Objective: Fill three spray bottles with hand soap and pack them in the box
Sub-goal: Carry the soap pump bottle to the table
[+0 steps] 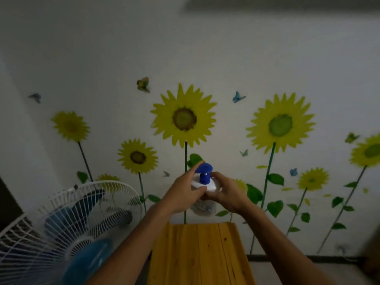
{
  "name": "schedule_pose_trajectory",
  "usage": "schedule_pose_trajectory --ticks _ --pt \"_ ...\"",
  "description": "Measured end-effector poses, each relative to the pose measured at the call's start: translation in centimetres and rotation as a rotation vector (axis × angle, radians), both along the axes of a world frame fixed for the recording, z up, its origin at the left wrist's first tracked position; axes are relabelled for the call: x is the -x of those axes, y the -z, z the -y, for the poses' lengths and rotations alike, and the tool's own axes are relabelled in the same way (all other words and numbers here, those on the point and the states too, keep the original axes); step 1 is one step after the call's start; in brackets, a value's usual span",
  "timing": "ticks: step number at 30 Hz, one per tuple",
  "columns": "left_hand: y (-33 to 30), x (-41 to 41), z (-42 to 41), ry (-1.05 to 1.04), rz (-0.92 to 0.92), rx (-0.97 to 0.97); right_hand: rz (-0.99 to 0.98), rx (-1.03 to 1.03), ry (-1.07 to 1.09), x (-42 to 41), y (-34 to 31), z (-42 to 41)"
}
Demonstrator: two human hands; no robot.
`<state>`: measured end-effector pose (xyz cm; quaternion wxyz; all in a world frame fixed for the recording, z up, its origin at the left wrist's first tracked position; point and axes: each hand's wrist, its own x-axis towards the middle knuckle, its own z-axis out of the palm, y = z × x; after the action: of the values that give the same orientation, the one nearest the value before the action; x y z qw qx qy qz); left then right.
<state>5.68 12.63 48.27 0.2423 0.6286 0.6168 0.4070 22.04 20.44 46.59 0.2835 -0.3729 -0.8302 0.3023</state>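
Note:
A white hand soap bottle [203, 207] with a blue pump head [204, 171] is held up in the air in front of the wall, above the far end of the wooden table [199, 254]. My left hand [183, 192] grips its left shoulder, with a finger raised beside the pump. My right hand [228, 192] holds the bottle's right side, fingers wrapped around its upper body. The lower part of the bottle shows below my hands. No spray bottles and no box are in view.
A white-caged fan [67, 227] with blue blades stands at the lower left, close to my left forearm. The wall [226, 58] behind carries sunflower and butterfly stickers. Grey floor [287, 270] shows to the right of the table.

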Motion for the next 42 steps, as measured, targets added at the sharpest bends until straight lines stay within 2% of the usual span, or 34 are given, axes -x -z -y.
schedule_pose_trajectory --ticks 3,6,10,16,22,35,42 --pt "-1.6 -0.9 0.2 -0.022 -0.122 -0.051 0.017 -0.009 0.029 -0.3 -2.1 0.3" --pt "-2.9 -2.4 0.4 -0.032 -0.375 -0.075 0.043 -0.034 0.078 -1.1 -3.2 0.7" --pt "-3.6 -4.2 0.0 0.034 -0.46 -0.14 0.039 -0.044 0.17 -3.4 -4.0 1.6" --pt "-3.0 -8.3 -2.2 0.358 -0.29 -0.008 0.098 -0.059 0.333 -10.8 -3.9 3.7" --pt "-2.0 -19.7 -4.3 0.611 -0.21 0.072 0.146 0.029 0.564 -22.8 -3.6 7.0" --pt "0.0 -52.2 -9.3 1.096 -0.29 -0.114 0.111 0.098 0.946 -52.0 -2.0 10.9" --pt "-1.1 -65.0 -10.6 1.291 -0.243 -0.129 0.047 0.089 1.079 -63.0 -2.0 12.0"
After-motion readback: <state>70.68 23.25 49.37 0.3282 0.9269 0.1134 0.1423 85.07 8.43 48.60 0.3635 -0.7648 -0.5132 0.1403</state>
